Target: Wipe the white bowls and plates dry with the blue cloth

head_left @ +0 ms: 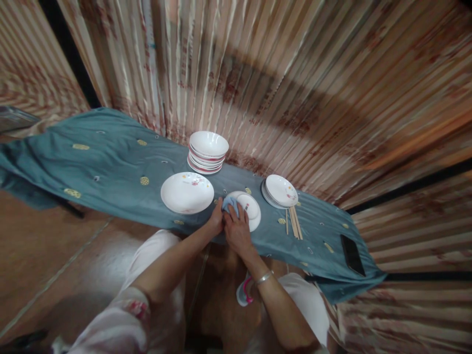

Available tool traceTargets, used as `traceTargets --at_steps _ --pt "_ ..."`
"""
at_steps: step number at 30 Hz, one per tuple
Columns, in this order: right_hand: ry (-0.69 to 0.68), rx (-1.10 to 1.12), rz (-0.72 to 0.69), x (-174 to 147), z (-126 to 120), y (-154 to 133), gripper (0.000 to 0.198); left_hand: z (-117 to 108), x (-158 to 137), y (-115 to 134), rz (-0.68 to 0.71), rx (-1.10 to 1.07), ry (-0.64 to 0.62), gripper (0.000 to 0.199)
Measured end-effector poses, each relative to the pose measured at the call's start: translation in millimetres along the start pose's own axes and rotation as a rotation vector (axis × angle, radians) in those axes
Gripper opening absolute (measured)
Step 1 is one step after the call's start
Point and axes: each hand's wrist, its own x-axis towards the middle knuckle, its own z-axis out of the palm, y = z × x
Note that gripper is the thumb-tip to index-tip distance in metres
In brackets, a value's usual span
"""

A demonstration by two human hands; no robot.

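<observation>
A white plate [254, 219] lies bottom side up before me, its raised foot ring and a small red mark showing. My right hand [238, 230] presses a light blue cloth [230, 201] against the plate's left part, fingers bent over the cloth. At the plate's left rim is my left hand [217, 220], closed on the edge with its thumb up beside the cloth; its other fingers are mostly hidden. Just left of my hands rests a large white oval-looking dish [186, 194] with a flower pattern near its rim.
Behind the dish stands a stack of white bowls [208, 147] with red bands. To the right are stacked small plates [282, 191], several wooden chopsticks [295, 223] and a black phone [352, 254]. A green patterned cloth [118, 172] covers the narrow table; a pleated curtain [258, 73] hangs behind.
</observation>
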Motion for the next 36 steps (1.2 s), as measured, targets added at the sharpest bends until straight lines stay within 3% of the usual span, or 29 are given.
traceTargets --at_steps 7,19,32,36 --pt "-0.011 0.033 0.0 22 -6 4 0.04 5 -3 2 -0.032 -0.105 -0.056 0.048" --pt "-0.179 -0.005 0.115 55 -12 23 0.041 14 -9 8 -0.089 -0.234 -0.166 0.06" --pt "-0.301 -0.042 0.387 65 -8 73 0.057 22 -13 11 -0.129 -0.214 -0.103 0.063" --pt "-0.314 0.03 0.402 57 -5 90 0.061 20 -11 10 -0.126 -0.208 -0.102 0.064"
